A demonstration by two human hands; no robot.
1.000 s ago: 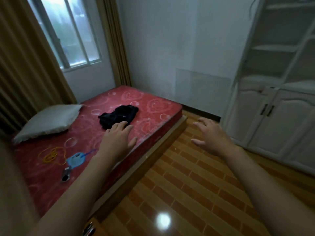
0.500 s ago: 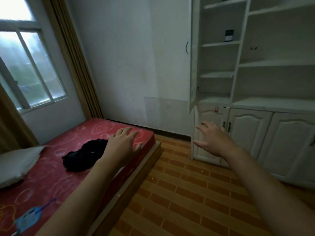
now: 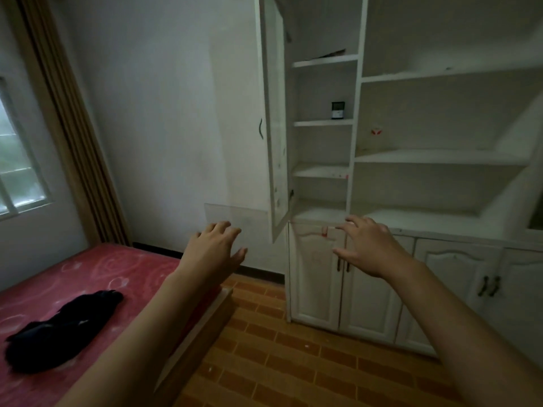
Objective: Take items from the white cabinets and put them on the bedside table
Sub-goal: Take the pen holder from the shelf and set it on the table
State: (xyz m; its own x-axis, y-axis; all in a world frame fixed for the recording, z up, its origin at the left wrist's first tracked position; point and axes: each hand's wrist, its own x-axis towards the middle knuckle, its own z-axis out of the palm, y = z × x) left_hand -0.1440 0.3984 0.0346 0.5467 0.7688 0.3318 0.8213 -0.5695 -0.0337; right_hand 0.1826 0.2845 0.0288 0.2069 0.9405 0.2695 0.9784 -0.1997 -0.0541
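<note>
The white cabinets (image 3: 440, 160) fill the right half of the view, with open shelves above and shut lower doors. A small dark box with a white base (image 3: 338, 110) stands on the second narrow shelf. A tall upper door (image 3: 273, 118) hangs ajar on the left. My left hand (image 3: 216, 249) is stretched out in the air in front of the wall, fingers spread, holding nothing. My right hand (image 3: 368, 246) is held out in front of the lower doors, fingers spread and empty. The bedside table is out of view.
A bed with a red mattress (image 3: 88, 277) lies at the lower left, with a black garment (image 3: 58, 327) on it. A window and brown curtain (image 3: 67, 121) are at the left. Tiled floor (image 3: 293, 362) runs between the bed and the cabinets.
The view has swung right and up from the bed toward the cabinets. Both hands have stayed stretched out and empty, now nearer to the cabinet.
</note>
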